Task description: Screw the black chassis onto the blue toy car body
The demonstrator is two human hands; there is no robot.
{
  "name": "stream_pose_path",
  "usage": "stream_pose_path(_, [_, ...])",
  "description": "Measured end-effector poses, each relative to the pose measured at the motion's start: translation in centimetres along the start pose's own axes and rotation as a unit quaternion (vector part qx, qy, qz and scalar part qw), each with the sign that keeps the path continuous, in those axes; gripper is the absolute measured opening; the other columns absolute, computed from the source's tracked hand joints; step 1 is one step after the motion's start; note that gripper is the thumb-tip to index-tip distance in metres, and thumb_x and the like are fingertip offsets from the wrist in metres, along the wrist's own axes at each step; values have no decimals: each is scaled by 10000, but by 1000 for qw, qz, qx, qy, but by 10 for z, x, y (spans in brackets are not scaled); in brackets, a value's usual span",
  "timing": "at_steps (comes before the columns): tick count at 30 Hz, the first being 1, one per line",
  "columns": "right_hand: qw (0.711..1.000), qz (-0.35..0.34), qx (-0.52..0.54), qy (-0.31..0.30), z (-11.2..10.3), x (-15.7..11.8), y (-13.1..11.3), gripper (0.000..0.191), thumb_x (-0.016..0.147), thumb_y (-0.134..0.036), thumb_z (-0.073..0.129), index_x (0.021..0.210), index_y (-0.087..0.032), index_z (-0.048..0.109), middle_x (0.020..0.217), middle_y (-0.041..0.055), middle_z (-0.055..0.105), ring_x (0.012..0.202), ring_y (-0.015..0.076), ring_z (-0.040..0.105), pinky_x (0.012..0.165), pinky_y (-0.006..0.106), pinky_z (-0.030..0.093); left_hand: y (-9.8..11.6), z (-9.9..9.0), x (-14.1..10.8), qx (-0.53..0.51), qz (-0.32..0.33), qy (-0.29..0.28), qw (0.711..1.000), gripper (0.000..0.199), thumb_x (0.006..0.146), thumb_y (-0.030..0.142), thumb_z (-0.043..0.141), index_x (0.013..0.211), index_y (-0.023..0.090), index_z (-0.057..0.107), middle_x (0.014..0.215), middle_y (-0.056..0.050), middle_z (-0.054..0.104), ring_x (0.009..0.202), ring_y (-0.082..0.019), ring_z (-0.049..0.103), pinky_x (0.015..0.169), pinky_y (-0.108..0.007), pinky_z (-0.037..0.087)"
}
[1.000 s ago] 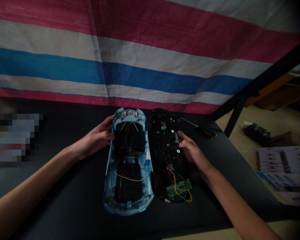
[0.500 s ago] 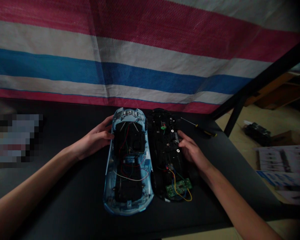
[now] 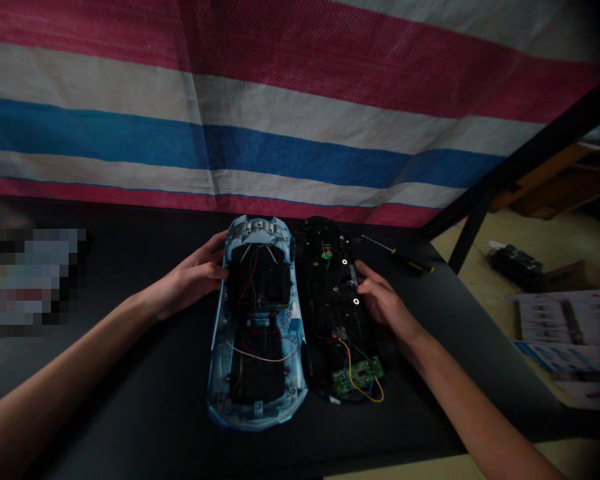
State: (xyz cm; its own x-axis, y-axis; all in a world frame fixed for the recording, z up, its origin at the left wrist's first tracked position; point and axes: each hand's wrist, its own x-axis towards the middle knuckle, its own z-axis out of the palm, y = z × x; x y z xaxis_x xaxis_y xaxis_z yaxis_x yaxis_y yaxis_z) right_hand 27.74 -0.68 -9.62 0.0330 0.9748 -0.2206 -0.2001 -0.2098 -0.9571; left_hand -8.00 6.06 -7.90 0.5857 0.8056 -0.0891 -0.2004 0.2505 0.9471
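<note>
A light blue toy car body lies with its inner side up on the dark table, with thin wires across its black interior. My left hand grips its left edge near the far end. Close beside it on the right is a black car chassis with wheels. My right hand holds the chassis by its right side, fingertips on the edge. At the chassis's near end sits a green circuit board with yellow and other wires.
A screwdriver lies right of the chassis. Behind the table hangs a striped sheet. A pixelated item is at the left. Beyond the right edge, a cardboard box and printed sheets are on the floor.
</note>
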Motion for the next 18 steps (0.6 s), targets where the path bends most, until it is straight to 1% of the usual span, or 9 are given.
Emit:
stream_pose_path(3, [1000,2,10,-13,0,1,0,351,726,-240,700,1070,-307,683,917,-29,765,667,205,630,569,313,444,0,1,0,-3,-2,2,1000,759,832,214,658,1537,377,429,1424,-48,643,1213,-313,656,968,-402,559])
stream_pose_path(6, [1000,11,6,-23,-1,1,-1,353,737,-257,696,1086,-308,677,867,-29,752,603,195,594,547,311,423,1,3,0,-11,-4,6,1000,748,832,204,662,1528,379,449,1418,-43,648,1218,-305,649,959,-387,559])
stream_pose_path(9, [1000,10,-3,-24,-2,0,-2,353,745,-258,691,1094,-315,678,774,-36,714,602,206,590,562,317,433,2,4,-1,-15,1,8,1000,741,830,211,668,1523,372,461,1399,-43,661,1203,-302,652,946,-379,558])
stream_pose_path(13, [1000,4,3,-6,-1,0,-2,366,740,-234,693,1095,-325,693,688,-47,665,609,209,581,578,317,442,2,3,-1,-9,-3,3,1000,737,839,213,660,1526,380,451,1400,-42,658,1188,-305,659,950,-392,557])
stream_pose_path(15, [1000,7,6,-2,0,0,-1,384,743,-237,700,1116,-329,691,700,-50,678,606,205,584,573,313,442,2,1,-1,-6,-6,-2,1000,752,838,217,657,1537,379,433,1411,-47,648,1202,-314,651,975,-412,548])
stream_pose_path(18, [1000,11,8,15,2,-2,-1,416,736,-239,709,1142,-325,686,826,-43,750,696,218,657,597,313,477,1,1,-1,-11,-4,2,1000,755,832,209,661,1535,369,434,1402,-50,650,1179,-306,655,966,-407,549])
